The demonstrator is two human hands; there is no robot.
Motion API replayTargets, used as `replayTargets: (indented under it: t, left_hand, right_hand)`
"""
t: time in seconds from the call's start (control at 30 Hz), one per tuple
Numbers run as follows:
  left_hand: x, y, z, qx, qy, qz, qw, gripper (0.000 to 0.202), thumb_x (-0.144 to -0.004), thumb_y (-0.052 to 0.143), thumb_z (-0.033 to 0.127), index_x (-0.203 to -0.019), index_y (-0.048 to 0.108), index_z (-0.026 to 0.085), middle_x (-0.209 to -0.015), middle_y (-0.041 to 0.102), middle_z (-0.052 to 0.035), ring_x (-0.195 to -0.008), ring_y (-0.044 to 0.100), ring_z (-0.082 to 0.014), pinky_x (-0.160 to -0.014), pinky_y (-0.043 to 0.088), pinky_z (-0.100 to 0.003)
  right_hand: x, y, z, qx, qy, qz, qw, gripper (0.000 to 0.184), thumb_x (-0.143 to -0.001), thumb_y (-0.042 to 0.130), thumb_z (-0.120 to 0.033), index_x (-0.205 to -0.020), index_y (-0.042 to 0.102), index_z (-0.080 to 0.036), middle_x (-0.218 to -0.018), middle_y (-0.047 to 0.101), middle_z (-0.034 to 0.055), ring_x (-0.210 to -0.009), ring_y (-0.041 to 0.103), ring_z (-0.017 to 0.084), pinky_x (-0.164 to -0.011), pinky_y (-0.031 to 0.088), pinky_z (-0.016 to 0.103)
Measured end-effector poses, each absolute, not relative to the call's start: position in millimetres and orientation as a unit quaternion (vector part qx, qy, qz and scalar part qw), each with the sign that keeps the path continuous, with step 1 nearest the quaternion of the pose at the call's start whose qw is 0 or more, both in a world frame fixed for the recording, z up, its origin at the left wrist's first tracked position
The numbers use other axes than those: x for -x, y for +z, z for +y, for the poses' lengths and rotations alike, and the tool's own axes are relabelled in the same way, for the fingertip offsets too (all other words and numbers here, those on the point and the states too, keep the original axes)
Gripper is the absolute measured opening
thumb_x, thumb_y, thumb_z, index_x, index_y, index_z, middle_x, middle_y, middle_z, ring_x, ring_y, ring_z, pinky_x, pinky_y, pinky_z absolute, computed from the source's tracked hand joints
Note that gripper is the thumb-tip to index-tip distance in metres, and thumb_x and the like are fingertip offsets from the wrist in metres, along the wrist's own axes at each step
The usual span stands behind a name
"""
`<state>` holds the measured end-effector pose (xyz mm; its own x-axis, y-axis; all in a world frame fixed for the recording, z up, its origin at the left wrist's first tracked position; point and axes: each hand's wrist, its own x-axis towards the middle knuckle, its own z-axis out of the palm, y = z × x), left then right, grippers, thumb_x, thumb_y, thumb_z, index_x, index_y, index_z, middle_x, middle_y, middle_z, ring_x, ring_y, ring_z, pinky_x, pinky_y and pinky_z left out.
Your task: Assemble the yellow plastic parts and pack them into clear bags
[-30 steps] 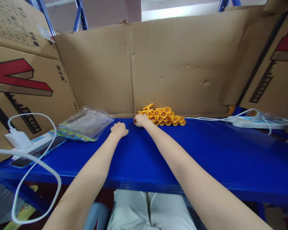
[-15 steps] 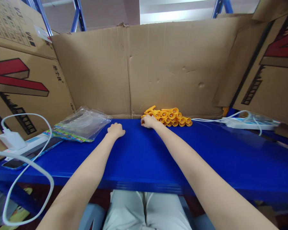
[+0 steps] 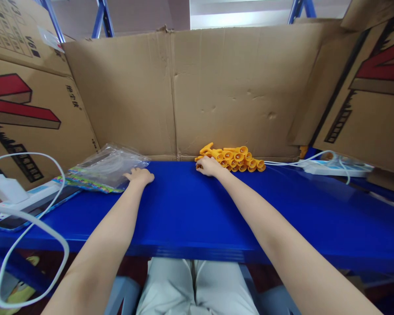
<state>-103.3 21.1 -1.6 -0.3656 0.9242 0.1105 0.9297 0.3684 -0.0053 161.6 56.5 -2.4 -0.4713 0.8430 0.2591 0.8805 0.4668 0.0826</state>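
At the back of the blue table (image 3: 177,210) lies a stacked pile of yellow-orange plastic horn-shaped pieces (image 3: 238,156), their flared round mouths facing me. My right hand (image 3: 209,166) is at the pile's left end, its fingers curled round one piece whose flared mouth (image 3: 199,166) shows under the fingertips. To the left, a stack of clear plastic bags (image 3: 103,168) with colourful printed edges lies flat. My left hand (image 3: 138,176) is at the right edge of the bags, palm down, fingers spread, with nothing held; the fingertips overlap the plastic.
Cardboard panels (image 3: 233,92) wall off the back, with printed boxes (image 3: 22,113) at left and right. A white charger (image 3: 8,190), looping cable and phone (image 3: 11,223) occupy the left end. A power strip (image 3: 335,168) with cables lies at the right.
My left hand has moved left from the bare table to the bags, and its fingers have spread. My right hand stays at the left end of the pile. The view has shifted slightly.
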Motion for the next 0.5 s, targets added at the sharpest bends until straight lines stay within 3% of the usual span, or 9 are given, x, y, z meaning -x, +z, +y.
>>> replayTargets:
  t: [0.17,0.37,0.5]
  left_hand:
    - [108,-4,24,0.568,-0.042,-0.82,0.06,0.053,-0.078,0.044,0.034,-0.124,0.059,0.016,-0.134,0.051,-0.0213,-0.128,0.037,-0.0414,-0.1,0.02,-0.07]
    - [110,-3,24,0.561,-0.088,-0.818,0.092,0.046,-0.077,0.044,0.023,-0.119,0.062,0.015,-0.131,0.053,-0.0212,-0.125,0.043,-0.0372,-0.1,0.027,-0.065]
    - [112,1,22,0.556,-0.166,-0.804,0.127,0.042,-0.077,0.045,0.017,-0.115,0.063,0.015,-0.125,0.057,-0.0209,-0.118,0.049,-0.0367,-0.101,0.024,-0.065]
  right_hand:
    - [-164,-9,53,0.485,-0.143,-0.856,0.112,0.028,-0.086,0.051,-0.028,-0.109,0.064,-0.017,-0.118,0.06,0.0113,-0.111,0.052,0.024,-0.086,0.042,0.034]
    - [-163,-8,47,0.485,-0.128,-0.857,0.121,0.027,-0.087,0.05,-0.026,-0.107,0.065,-0.018,-0.119,0.059,0.0108,-0.113,0.052,0.023,-0.088,0.042,0.035]
    - [-163,-6,44,0.489,-0.119,-0.855,0.121,0.029,-0.087,0.047,-0.023,-0.108,0.065,-0.018,-0.122,0.058,0.0104,-0.115,0.05,0.024,-0.09,0.04,0.037]
